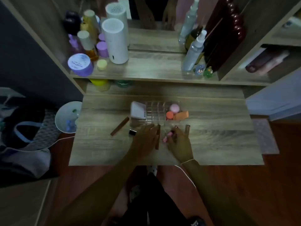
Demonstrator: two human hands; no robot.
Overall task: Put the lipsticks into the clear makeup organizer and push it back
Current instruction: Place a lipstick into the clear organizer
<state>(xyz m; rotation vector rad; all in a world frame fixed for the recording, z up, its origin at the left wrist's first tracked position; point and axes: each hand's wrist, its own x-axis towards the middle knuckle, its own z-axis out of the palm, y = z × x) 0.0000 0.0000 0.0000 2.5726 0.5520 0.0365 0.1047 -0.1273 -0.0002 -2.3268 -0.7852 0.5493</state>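
The clear makeup organizer (155,111) stands mid-table, its grid cells bare, a white case (137,110) at its left end, pink and orange sponges (176,112) at its right. My left hand (144,139) lies flat just in front of it, fingers against a long brown lipstick (157,137). My right hand (179,142) is beside it, fingertips on a pink lipstick (167,136). Another brown lipstick (120,126) lies to the left, a small black one (132,132) near my left hand, and a brownish tube (187,128) stands by my right fingers.
A raised shelf (146,70) behind holds a white cylinder (114,41), purple jars, spray bottles (193,51) and small figures. A mirror stands at the back. A white bowl (68,117) sits off the table's left edge, with a bag on the floor beside it.
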